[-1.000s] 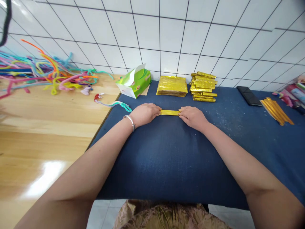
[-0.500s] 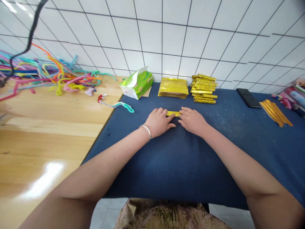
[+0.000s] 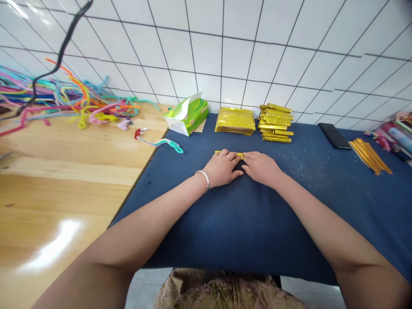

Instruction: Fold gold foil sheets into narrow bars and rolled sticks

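A narrow folded strip of gold foil paper (image 3: 240,156) lies on the dark blue cloth, mostly covered by my fingers. My left hand (image 3: 222,167), with a silver bangle at the wrist, presses over its left part, fingers bent and thumb pointing right. At the strip's right end, my right hand (image 3: 260,167) grips it between fingers and thumb. Both sets of fingertips nearly meet. Behind the hands sit a flat stack of gold foil sheets (image 3: 234,121) and a pile of rolled gold foil strips (image 3: 276,122).
A green tissue box (image 3: 189,115) stands at the back left. Colourful pipe cleaners (image 3: 80,103) heap on the wooden table (image 3: 64,184). To the right are a black phone (image 3: 334,135) and orange-gold strips (image 3: 370,155). A black cable (image 3: 61,51) hangs at upper left.
My left hand has slid over the strip, hiding more of its middle, while its left end now shows past my fingers. My right hand stays at the right end. The view has shifted slightly.
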Demonstrator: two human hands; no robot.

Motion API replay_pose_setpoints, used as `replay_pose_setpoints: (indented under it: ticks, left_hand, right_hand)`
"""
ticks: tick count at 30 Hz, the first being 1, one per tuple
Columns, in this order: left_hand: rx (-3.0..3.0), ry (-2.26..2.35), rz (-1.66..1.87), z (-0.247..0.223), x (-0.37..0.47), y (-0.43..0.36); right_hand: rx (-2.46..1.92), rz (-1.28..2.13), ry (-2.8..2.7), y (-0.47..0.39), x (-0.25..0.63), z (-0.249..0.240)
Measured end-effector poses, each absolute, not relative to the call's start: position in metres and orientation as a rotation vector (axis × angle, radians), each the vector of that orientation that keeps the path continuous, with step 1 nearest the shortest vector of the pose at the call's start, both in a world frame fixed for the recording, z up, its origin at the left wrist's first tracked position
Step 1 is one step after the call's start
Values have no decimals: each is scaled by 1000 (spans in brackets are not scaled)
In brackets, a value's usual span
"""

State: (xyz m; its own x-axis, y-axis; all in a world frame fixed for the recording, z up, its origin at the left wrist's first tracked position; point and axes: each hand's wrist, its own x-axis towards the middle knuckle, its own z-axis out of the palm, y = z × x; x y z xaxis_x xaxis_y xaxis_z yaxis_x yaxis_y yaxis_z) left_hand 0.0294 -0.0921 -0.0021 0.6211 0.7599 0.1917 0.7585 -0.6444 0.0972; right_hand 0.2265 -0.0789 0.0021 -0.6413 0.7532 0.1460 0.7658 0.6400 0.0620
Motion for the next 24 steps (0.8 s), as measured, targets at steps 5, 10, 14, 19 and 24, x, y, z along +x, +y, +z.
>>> replay_pose_setpoints:
  ticks: [5, 10, 14, 19, 24]
  left_hand:
    - [2801, 1343, 334, -2, 31, -91]
    - [2811, 1337, 333, -3, 31, -92]
    - [2808, 1341, 332, -2, 31, -93]
    - [2803, 1331, 313, -3, 31, -91]
    - [2800, 1339, 316, -5, 30, -91]
  right_hand:
    - [-1297, -127, -2677, -78, 221, -1]
    - [-1440, -120, -2584, -80, 222, 1]
    - [-1462, -62, -2557, -77, 223, 3]
    - [-1339, -24, -2639, -70, 220, -2]
    - [-1351, -33, -2643, -64, 225, 0]
